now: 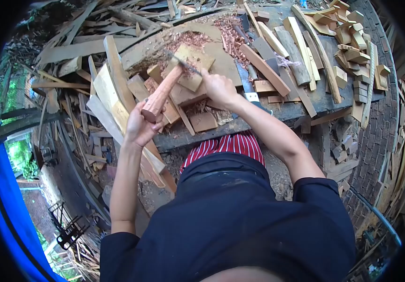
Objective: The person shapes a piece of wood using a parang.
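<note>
My left hand (140, 126) is closed around the thick near end of a reddish, faceted wooden piece (164, 90), which narrows away from me. Its far end reaches over a pale wooden block (194, 61) on the bench. My right hand (218, 88) is closed on the near end of a long, thin, dark tool (191, 69), which crosses the far tip of the wood. Whether the tool is a blade or a file, I cannot make out; my fingers hide its grip. Reddish shavings (190, 38) lie behind the block.
Wooden strips (264, 70) and a flat tool with a bluish blade (245, 79) lie right of my hands. Cut blocks (353, 30) are heaped at the far right of the workbench (282, 112). Long boards (113, 91) lean at the left, near my forearm.
</note>
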Demonstrator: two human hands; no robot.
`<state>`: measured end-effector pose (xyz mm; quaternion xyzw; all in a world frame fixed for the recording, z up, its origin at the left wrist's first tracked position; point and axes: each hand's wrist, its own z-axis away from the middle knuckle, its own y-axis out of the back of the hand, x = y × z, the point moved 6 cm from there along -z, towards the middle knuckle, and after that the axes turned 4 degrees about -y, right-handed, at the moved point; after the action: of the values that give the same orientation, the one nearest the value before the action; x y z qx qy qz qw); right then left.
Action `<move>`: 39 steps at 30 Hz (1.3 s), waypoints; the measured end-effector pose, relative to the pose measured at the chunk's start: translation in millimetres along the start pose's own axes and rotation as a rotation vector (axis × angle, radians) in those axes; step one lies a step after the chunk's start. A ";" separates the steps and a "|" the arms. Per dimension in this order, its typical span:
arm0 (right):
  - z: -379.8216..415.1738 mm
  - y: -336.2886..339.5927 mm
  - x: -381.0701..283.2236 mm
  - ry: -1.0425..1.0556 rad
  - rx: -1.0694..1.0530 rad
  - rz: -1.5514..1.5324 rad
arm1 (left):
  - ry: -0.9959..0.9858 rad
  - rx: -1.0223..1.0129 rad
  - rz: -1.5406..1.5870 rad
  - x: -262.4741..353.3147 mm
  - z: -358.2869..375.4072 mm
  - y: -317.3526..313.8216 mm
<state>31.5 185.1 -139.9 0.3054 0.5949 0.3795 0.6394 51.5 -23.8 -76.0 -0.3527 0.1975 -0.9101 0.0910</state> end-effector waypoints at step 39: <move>35.8 18.7 -46.6 0.062 -0.036 0.006 | 0.112 -0.090 0.526 -11.8 -1.8 -5.5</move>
<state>64.5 157.5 -95.7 0.2838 0.6065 0.4013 0.6249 58.8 -14.7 -82.0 -0.2422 0.3273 -0.8635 0.2977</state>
